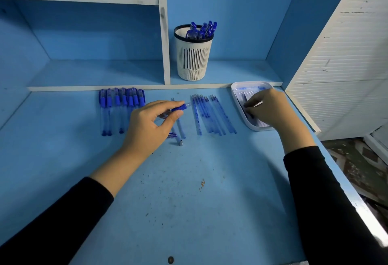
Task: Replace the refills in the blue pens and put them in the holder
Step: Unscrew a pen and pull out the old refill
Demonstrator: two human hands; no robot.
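We are partway through one pen: our left hand (151, 122) grips a clear pen barrel with a blue rubber grip (178, 108) between thumb and fingers, its open front end pointing right, while our right hand (270, 110) reaches into the shallow white plastic tray (237, 88) at the desk's right edge, fingertips pinched together over the thin refills lying there. We judge this to be the fetching of a fresh refill, though whether the fingers have closed on one we cannot tell; a pale sliver shows by the fingertips and no more.

The next move, as we see it, calls for lifting one refill clear of its neighbours, lining it up with the barrel's mouth and sliding it in, then screwing on the small metal tip (180, 143) that lies on the blue desk (189, 201) just below our left hand.

A row of capped blue pens (121, 105) waits to the left, and a fan of loose blue refills (212, 115) lies between the hands, probably the used ones. The white slotted pen holder with a black rim (193, 59) stands on the shelf behind, several blue pens in it.

Our right hand hides much of the tray's contents, and the barrel's rear end is lost inside the left fist. A small blue piece beside the tip is too blurred to name.
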